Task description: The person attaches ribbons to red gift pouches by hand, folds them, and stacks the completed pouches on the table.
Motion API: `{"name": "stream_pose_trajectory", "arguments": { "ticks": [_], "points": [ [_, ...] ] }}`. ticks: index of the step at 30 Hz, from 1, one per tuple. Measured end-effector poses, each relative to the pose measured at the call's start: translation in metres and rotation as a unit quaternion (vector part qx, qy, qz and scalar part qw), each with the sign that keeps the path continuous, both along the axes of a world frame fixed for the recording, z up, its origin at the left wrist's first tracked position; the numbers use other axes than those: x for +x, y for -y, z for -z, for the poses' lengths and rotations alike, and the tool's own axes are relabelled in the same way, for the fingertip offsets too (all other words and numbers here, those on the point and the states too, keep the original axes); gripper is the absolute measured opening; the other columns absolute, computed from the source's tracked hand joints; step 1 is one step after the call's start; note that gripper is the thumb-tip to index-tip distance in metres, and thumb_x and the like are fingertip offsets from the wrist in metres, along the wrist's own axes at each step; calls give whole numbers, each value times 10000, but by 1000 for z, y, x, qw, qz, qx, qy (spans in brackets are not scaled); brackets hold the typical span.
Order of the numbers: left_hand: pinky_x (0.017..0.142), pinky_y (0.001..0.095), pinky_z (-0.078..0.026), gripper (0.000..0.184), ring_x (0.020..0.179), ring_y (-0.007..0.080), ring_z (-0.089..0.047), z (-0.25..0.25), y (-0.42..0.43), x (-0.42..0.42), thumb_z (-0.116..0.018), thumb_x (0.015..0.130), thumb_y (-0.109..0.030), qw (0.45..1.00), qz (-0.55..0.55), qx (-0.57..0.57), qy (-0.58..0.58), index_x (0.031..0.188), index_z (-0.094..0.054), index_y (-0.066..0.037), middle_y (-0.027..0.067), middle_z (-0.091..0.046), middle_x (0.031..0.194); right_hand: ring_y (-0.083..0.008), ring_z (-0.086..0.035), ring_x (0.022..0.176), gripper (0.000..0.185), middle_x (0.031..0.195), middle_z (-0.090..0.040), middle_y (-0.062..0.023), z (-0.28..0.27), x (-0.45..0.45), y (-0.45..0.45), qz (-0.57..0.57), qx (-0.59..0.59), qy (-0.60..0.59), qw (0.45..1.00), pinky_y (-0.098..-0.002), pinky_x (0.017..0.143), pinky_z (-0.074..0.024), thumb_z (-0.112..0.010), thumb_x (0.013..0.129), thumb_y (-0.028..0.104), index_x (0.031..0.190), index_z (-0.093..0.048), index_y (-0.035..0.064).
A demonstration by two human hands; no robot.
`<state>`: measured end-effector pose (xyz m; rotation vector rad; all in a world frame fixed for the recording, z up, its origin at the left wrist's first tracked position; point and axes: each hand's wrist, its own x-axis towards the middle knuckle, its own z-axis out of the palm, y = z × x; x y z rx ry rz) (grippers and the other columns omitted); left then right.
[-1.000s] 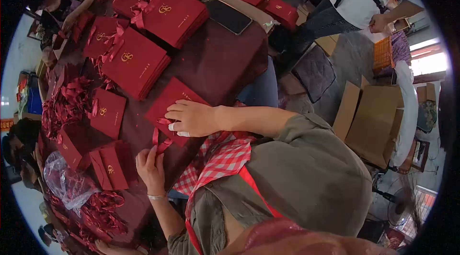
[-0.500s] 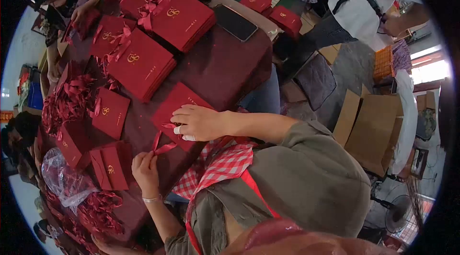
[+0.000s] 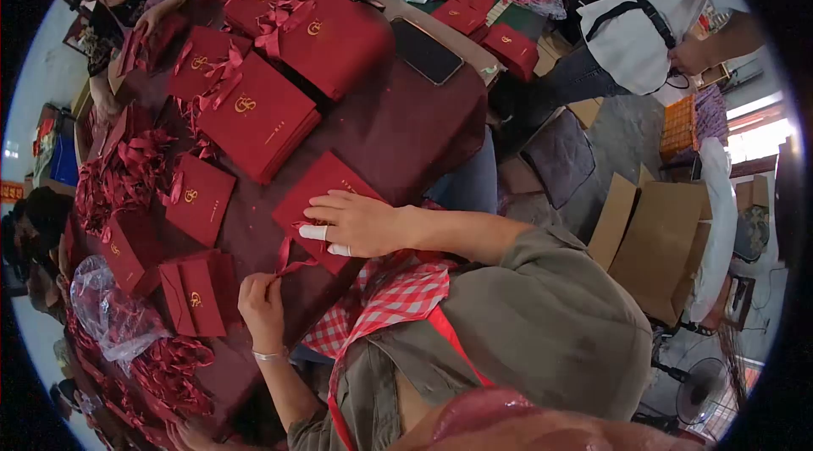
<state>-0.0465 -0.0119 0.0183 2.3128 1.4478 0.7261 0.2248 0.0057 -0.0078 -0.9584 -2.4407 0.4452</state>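
Note:
A red gift bag or envelope (image 3: pixel 329 177) with small gold print lies flat near the table's edge. My right hand (image 3: pixel 360 226) rests palm-down across it, fingers stretched out, white covers on two of its digits; the palm side is hidden. A dark red ribbon (image 3: pixel 296 266) runs from the bag's near side to my left hand (image 3: pixel 261 303), which wears a bracelet. The thumb and fingers of that hand pinch the ribbon's end. Left of the bag lies a single red bag with a ribbon (image 3: pixel 201 200). Beyond it are stacked red bags with gold lettering (image 3: pixel 258 116).
Ribbon heaps (image 3: pixel 131 159), folded red pouches (image 3: pixel 195 294) and a clear plastic bag (image 3: pixel 110 303) lie along the left. A phone (image 3: pixel 426 50) sits near the far edge. One person handles red items upper left; another stands upper right. An opened cardboard box (image 3: pixel 656 239) stands on the floor.
The view has shifted slightly. The ribbon between my hands hangs differently, and my left hand has shifted slightly with its end still pinched. My right hand stays on the bag.

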Motion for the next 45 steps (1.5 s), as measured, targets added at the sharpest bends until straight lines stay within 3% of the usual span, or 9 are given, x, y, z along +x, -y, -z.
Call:
{"name": "stream_pose_trajectory", "arguments": {
  "ticks": [4, 8, 17, 21, 27, 30, 36, 41, 45],
  "points": [
    [649, 392, -456, 164, 731, 309, -561, -8, 1, 8, -620, 765, 24, 996, -40, -75, 10, 919, -568, 4, 140, -553, 807, -322, -286, 1349, 559, 1415, -361, -181, 5, -3, 0, 25, -24, 23, 999, -449, 1109, -221, -524, 889, 291, 1375, -380, 57],
    [666, 408, -452, 131, 775, 327, -556, -4, -3, -1, -579, 807, -15, 996, -11, 16, -92, 936, -559, -6, 150, -544, 838, -305, -238, 1378, 561, 1456, -306, -180, 6, -4, 0, 37, -31, 53, 997, -435, 1131, -169, -481, 909, 326, 1364, -381, 13],
    [688, 412, -456, 63, 804, 329, -554, -4, -3, 0, -558, 822, -37, 992, -74, 4, -100, 881, -581, -35, 135, -557, 852, -315, -249, 1371, 574, 1448, -316, -190, 6, -3, -1, 30, -11, 91, 995, -475, 1113, -190, -490, 899, 370, 1352, -412, 26],
    [680, 417, -456, 63, 802, 332, -557, 0, -18, 1, -570, 816, -45, 980, -148, 114, -73, 868, -598, -66, 127, -567, 828, -382, -248, 1354, 685, 1446, -307, -204, -4, 0, -7, -12, 8, 95, 995, -544, 1076, -216, -569, 815, 495, 1332, -442, 63],
    [727, 395, -472, 340, 896, 284, -556, -19, 1, -12, -670, 730, -89, 977, -170, 96, -92, 1065, -648, -145, 71, -569, 1014, -377, -326, 1300, 388, 1351, -426, -176, -16, -7, -3, -22, 49, 104, 993, -628, 1027, -226, -657, 800, 249, 1163, -606, 123],
    [741, 374, -467, 222, 872, 280, -569, -30, 11, -39, -670, 763, -92, 952, -264, 158, -11, 984, -669, -96, 80, -605, 913, -364, -347, 1288, 370, 1342, -436, -170, -11, -5, 0, -18, 52, 101, 993, -625, 1026, -232, -653, 801, 235, 1151, -613, 124],
    [807, 367, -445, 98, 893, 269, -571, -15, 18, -144, -626, 812, -128, 834, -472, 271, -85, 882, -666, -72, 84, -634, 916, -358, -353, 1279, 347, 1341, -431, -168, -20, -2, 5, -15, 31, 91, 995, -601, 1035, -234, -625, 824, 238, 1131, -613, 76],
    [854, 386, -451, 244, 962, 298, -566, 21, 47, -195, -679, 782, -305, 760, -609, 138, -180, 896, -682, -90, 106, -633, 987, -364, -342, 1287, 345, 1349, -423, -168, -12, 1, 6, -7, 35, 98, 995, -606, 1038, -226, -604, 844, 254, 1141, -605, 78],
    [793, 395, -478, 243, 892, 305, -589, 31, 60, -184, -697, 771, -322, 818, -552, 61, -148, 879, -701, -104, 134, -627, 985, -361, -345, 1285, 347, 1343, -427, -165, -15, 1, 5, -5, 28, 102, 994, -609, 1032, -238, -607, 842, 255, 1140, -604, 78]
  ]
}}
